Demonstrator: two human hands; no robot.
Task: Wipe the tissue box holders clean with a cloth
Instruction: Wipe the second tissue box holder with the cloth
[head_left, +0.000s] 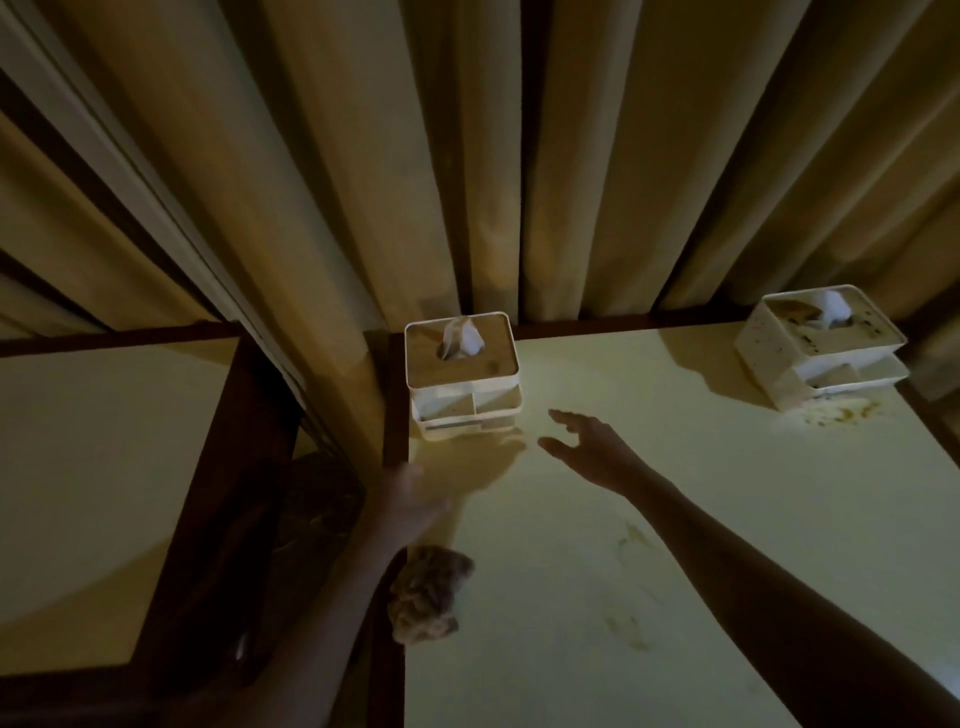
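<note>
The left hand (410, 499) reaches up from the lower middle of the frame on a bare forearm, blurred, fingers straight and holding nothing. The right hand (582, 441) stretches in from the lower right on a long bare arm, near frame centre, fingers spread and relaxed, thumb apart below them, empty.

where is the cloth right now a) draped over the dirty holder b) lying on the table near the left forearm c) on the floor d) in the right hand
b: the cloth lies crumpled on the table beside the left forearm, and neither hand grips it.
</note>
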